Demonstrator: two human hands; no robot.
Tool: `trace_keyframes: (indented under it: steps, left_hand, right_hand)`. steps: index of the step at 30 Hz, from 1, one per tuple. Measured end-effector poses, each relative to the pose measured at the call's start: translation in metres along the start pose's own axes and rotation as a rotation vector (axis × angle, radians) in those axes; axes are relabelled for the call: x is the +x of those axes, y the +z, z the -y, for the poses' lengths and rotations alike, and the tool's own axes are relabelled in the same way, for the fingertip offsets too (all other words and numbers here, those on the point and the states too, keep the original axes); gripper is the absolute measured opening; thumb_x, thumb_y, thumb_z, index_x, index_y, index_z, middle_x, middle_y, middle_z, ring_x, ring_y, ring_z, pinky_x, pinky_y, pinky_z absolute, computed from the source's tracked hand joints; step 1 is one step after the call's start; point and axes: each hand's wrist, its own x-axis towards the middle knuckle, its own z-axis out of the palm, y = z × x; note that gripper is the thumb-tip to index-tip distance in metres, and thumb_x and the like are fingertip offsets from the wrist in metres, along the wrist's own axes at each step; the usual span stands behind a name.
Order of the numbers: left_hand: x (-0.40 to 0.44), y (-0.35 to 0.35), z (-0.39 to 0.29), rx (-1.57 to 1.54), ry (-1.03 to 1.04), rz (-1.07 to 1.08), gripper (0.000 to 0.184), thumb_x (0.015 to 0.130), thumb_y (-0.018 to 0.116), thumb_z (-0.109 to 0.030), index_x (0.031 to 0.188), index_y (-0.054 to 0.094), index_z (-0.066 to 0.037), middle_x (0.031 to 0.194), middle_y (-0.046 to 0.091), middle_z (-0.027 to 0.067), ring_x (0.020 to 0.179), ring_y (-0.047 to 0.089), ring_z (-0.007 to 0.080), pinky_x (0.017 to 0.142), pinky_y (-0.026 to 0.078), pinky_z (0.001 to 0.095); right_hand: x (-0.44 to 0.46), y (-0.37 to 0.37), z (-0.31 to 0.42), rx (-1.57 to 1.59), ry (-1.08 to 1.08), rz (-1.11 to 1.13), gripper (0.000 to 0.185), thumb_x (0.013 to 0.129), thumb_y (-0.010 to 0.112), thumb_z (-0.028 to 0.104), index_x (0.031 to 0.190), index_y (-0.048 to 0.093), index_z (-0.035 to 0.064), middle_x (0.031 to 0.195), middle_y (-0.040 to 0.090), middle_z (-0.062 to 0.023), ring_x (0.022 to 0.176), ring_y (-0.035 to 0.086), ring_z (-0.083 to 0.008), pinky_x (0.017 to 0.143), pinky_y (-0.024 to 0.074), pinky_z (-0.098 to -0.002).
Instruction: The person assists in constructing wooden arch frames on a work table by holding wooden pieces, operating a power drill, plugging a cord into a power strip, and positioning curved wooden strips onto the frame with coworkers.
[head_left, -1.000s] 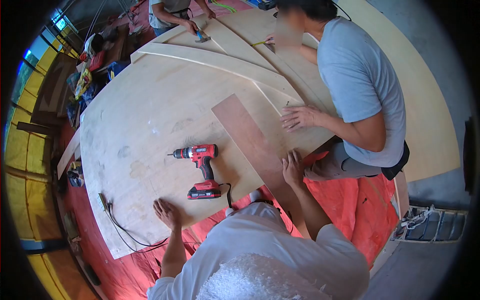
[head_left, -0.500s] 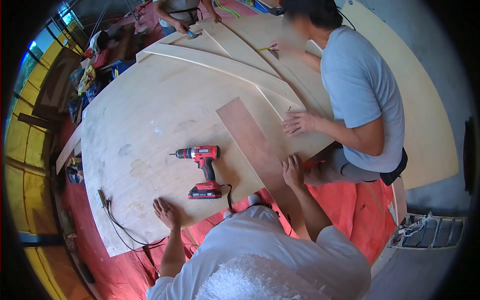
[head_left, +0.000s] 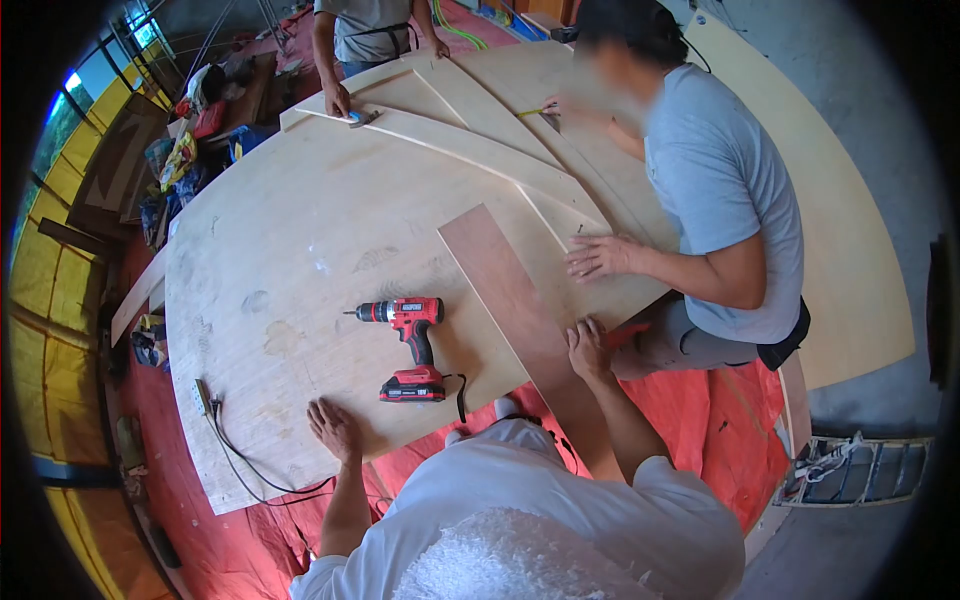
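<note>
My left hand (head_left: 335, 430) rests flat and open on the near edge of a large plywood sheet (head_left: 250, 360). My right hand (head_left: 590, 350) lies with fingers out on a reddish-brown board (head_left: 500, 275), which overhangs the sheet's near edge. Between my hands, closer to the left, a red and black cordless drill (head_left: 408, 345) lies on its side, its bit pointing left. Black cable and a small socket block (head_left: 201, 397) lie left of my left hand. Pale wooden strips (head_left: 470, 150) form an angled frame on the sheet's far half.
At right, a co-worker in a grey shirt (head_left: 720, 180) has one hand (head_left: 605, 257) on the frame's corner, the other by a yellow tape (head_left: 530, 112). Across the sheet, another person's hand (head_left: 338, 100) holds a blue-handled tool (head_left: 362, 118). Red sheeting (head_left: 690, 430) covers the floor.
The far person's hand with the blue-handled tool has moved left and nearer, onto the long strip. The view has shifted slightly. My hands and the drill stay in place.
</note>
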Motion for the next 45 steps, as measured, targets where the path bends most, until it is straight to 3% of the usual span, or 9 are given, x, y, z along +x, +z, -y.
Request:
trace_keyframes:
  steps: [12,15,30,36,39,42,45]
  left_hand:
    - [-0.001,-0.006,-0.003,-0.054,-0.008,-0.006,0.048,0.092,0.043,-0.025,0.135,0.044,-0.003,0.143,0.039,0.0183,0.135,0.031,0.0341,0.112,0.021,0.0463]
    - [0.0,-0.01,-0.005,-0.063,-0.012,-0.007,0.048,0.092,0.044,-0.024,0.135,0.044,-0.002,0.143,0.039,0.0182,0.136,0.031,0.0341,0.112,0.021,0.0464]
    - [0.001,-0.009,-0.006,-0.051,-0.052,0.008,0.047,0.095,0.042,-0.027,0.135,0.043,-0.004,0.144,0.038,0.0168,0.137,0.03,0.0326,0.112,0.02,0.0457]
    - [0.0,-0.008,-0.003,-0.074,-0.035,-0.004,0.047,0.094,0.044,-0.027,0.135,0.045,-0.004,0.143,0.039,0.0175,0.136,0.03,0.0336,0.112,0.021,0.0458]
    - [0.001,-0.002,-0.003,-0.081,-0.048,-0.008,0.046,0.093,0.045,-0.026,0.134,0.045,-0.004,0.143,0.039,0.0175,0.136,0.03,0.0338,0.112,0.021,0.0457]
    - [0.0,-0.002,0.0,-0.096,-0.048,-0.012,0.045,0.093,0.045,-0.026,0.133,0.046,-0.005,0.144,0.039,0.0169,0.137,0.03,0.0335,0.112,0.021,0.0459]
    - [0.001,0.001,0.0,-0.086,-0.077,-0.006,0.046,0.093,0.045,-0.027,0.133,0.046,-0.006,0.144,0.039,0.0166,0.137,0.03,0.0334,0.112,0.021,0.0466]
  right_hand:
    - [0.001,0.004,-0.008,0.037,-0.033,0.019,0.035,0.094,0.05,0.028,0.11,0.06,-0.0016,0.121,0.055,-0.0219,0.118,0.046,-0.0382,0.102,0.0363,-0.0458]
    - [0.001,0.013,-0.011,0.044,-0.097,-0.128,0.03,0.089,0.056,0.025,0.104,0.059,-0.0007,0.112,0.058,-0.0203,0.109,0.051,-0.038,0.096,0.0398,-0.0467]
    - [0.0,-0.008,0.001,0.05,0.007,0.025,0.039,0.094,0.048,0.03,0.114,0.057,-0.0025,0.126,0.054,-0.0214,0.119,0.048,-0.0375,0.103,0.0359,-0.0443]
    - [-0.002,-0.005,0.001,0.046,0.012,0.009,0.038,0.092,0.052,0.029,0.112,0.056,-0.0027,0.122,0.054,-0.0238,0.119,0.046,-0.0399,0.102,0.0353,-0.0469]
    - [0.008,0.016,-0.02,0.076,-0.008,0.059,0.039,0.092,0.052,0.031,0.112,0.057,-0.0025,0.12,0.055,-0.0251,0.115,0.05,-0.0394,0.1,0.0371,-0.0486]
    - [0.026,-0.002,-0.013,0.214,0.166,0.047,0.039,0.091,0.056,0.034,0.104,0.06,-0.0031,0.106,0.061,-0.0246,0.1,0.059,-0.0389,0.091,0.0445,-0.0463]
    - [0.052,-0.064,0.04,0.528,0.134,-0.029,0.035,0.093,0.056,0.033,0.086,0.06,-0.0014,0.079,0.064,-0.0157,0.074,0.063,-0.0299,0.081,0.0497,-0.039]
